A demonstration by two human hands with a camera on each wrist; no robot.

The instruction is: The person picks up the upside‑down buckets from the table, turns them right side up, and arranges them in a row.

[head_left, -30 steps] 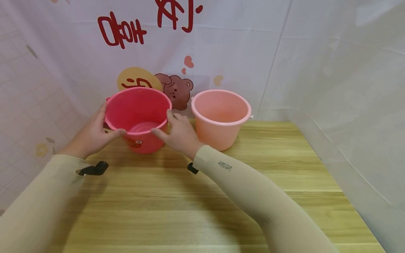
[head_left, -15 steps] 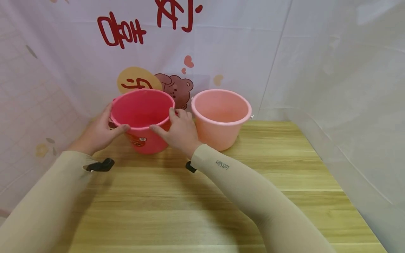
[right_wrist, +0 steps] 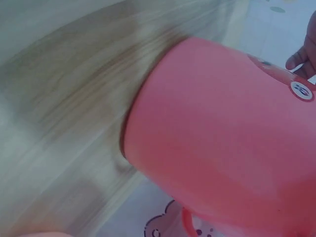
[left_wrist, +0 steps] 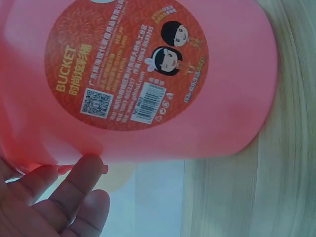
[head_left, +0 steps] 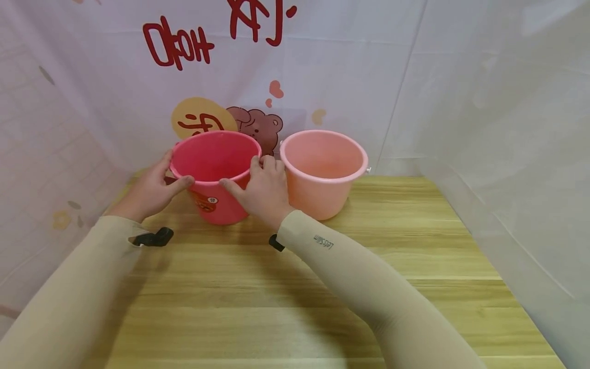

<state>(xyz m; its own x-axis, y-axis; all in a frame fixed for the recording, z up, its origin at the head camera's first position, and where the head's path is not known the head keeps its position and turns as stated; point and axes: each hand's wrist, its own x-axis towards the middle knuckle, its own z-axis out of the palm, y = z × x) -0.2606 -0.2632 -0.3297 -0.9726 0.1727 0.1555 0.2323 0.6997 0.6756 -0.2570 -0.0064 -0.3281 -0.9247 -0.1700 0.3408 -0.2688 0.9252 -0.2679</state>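
A deep pink bucket [head_left: 230, 205] stands upright on the wooden table, its mouth facing up. My left hand [head_left: 152, 189] holds it at the left, thumb over the front rim and fingers against the outer side. On the opposite side my right hand [head_left: 267, 190] grips the rim, thumb at the front and fingers bent at the right edge. A round red label [left_wrist: 126, 64] with a barcode shows on its wall in the left wrist view. Part of its handle [right_wrist: 188, 222] hangs behind it in the right wrist view. Just right of my right hand stands a pale pink bucket [head_left: 318, 197].
A white printed cloth [head_left: 350, 77] with red lettering and a bear hangs close behind both buckets. More cloth walls the left and right sides. The wooden tabletop [head_left: 276, 287] stretches forward under my arms. A small white knob [head_left: 368, 170] sticks out from the pale bucket's right rim.
Both hands have shifted the deep pink bucket to the right, nearer the pale one, and its label has turned more into view. The pale bucket has stayed in place.
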